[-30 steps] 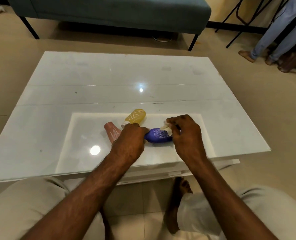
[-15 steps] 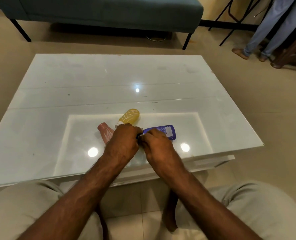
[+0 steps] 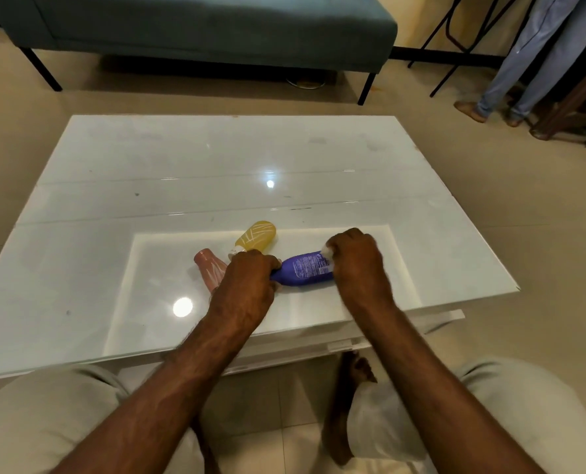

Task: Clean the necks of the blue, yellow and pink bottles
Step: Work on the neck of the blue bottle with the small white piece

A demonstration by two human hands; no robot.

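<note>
While my left hand (image 3: 247, 278) clamps down on one end of the blue bottle (image 3: 303, 270), my right hand (image 3: 356, 260) is closed over the other end with a scrap of white tissue (image 3: 326, 249) peeking out at the knuckles. I cannot tell which end is the neck, since both are buried under my fingers. The bottle lies on its side on the white glass table (image 3: 147, 200), near the front edge, pinned between both fists.

Just beside my left hand, the yellow bottle (image 3: 255, 236) lies tilted behind it, and the pink bottle (image 3: 211, 268) lies to its left, partly hidden by my wrist. Neither is being held, and I see no tissue on them.

I judge that I am on the blue bottle, the first of the three as far as I can see. Whether its neck is clean yet, I cannot see. The yellow and pink ones look untouched, so most of the job seems left.
</note>
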